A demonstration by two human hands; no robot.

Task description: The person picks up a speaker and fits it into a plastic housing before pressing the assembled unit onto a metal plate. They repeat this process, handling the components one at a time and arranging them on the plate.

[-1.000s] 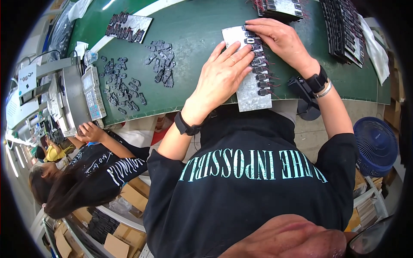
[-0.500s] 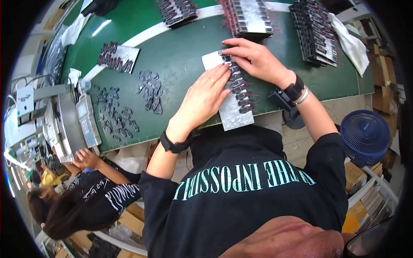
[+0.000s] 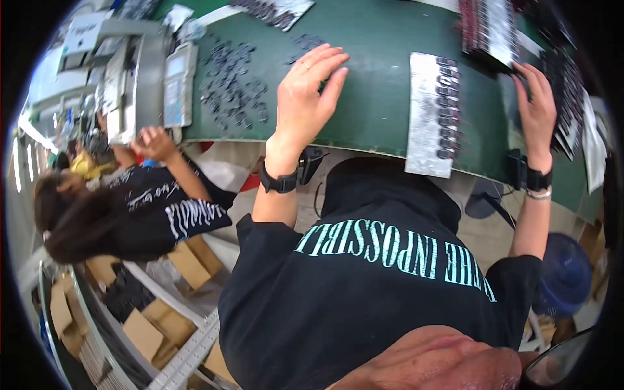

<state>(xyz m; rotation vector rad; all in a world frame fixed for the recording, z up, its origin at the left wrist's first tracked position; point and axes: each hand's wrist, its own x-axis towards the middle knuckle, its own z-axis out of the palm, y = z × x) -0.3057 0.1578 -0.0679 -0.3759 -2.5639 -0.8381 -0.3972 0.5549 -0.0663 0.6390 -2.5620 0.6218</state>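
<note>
My left hand (image 3: 309, 94) is over the green table, open, with its thumb apart from the fingers. Its fingertips are beside a small heap of loose black pieces (image 3: 305, 47), partly covered by the hand. My right hand (image 3: 537, 107) is at the right, open, its fingertips close to the near end of a stack of boards (image 3: 495, 32) with red wires; whether they touch cannot be made out. Between my hands lies a silvery-white strip board (image 3: 422, 120), its near end over the table edge. A row of small black parts (image 3: 448, 107) with thin red wires lines its right side.
A larger spread of black pieces (image 3: 234, 81) lies left, beside a grey keypad device (image 3: 179, 84). Another loaded board (image 3: 279, 13) is at the back. More stacked boards (image 3: 569, 97) stand far right, near a white cloth (image 3: 593, 143). A co-worker (image 3: 130, 208) sits at left; a blue fan (image 3: 564, 273) stands lower right.
Both hands have left the strip board: the left moved left toward the loose pieces, the right moved right to the stack. The view has shifted, and the board lies alone.
</note>
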